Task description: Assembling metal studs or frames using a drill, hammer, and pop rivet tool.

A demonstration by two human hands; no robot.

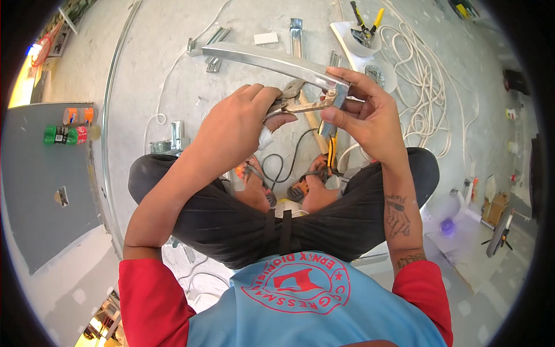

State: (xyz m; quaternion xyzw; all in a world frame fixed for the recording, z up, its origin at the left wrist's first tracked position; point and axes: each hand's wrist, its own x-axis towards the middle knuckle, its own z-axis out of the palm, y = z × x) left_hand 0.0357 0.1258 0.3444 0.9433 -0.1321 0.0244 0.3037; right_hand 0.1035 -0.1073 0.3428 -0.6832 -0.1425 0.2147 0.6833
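galvanised steel catches the light first: a long metal channel point(272, 61) held up over the person's lap, its far end reaching away over the pale concrete floor point(173, 87). the near end of the channel sits in the right hand point(364, 110), fingers wrapped round the cut end and thumb pressing its face, so that hand is closed on the channel. the left hand point(237, 127) is closed round the handles of a pair of metal pliers point(300, 104), whose nose meets the channel right at the end the right hand steadies. whether the nose is biting the flange or just laid against it i cannot tell from here.

the person sits cross-legged in dark trousers, and just below the channel, between the knees, lie an orange-handled tool point(300, 186) and a black cable point(286, 159). beyond the channel's near end a white bucket point(364, 37) holds yellow-handled tools, and to the right of that a heap of white cable point(422, 87) is coiled on the floor. short offcuts of the same steel section point(217, 43) lie past the channel's far end.

my reading is that the work is at the crimping or bending of the channel's end. the next move looks to call for a firm squeeze of the handles while the right hand keeps the end from twisting, fingers clear of the sharp edge.
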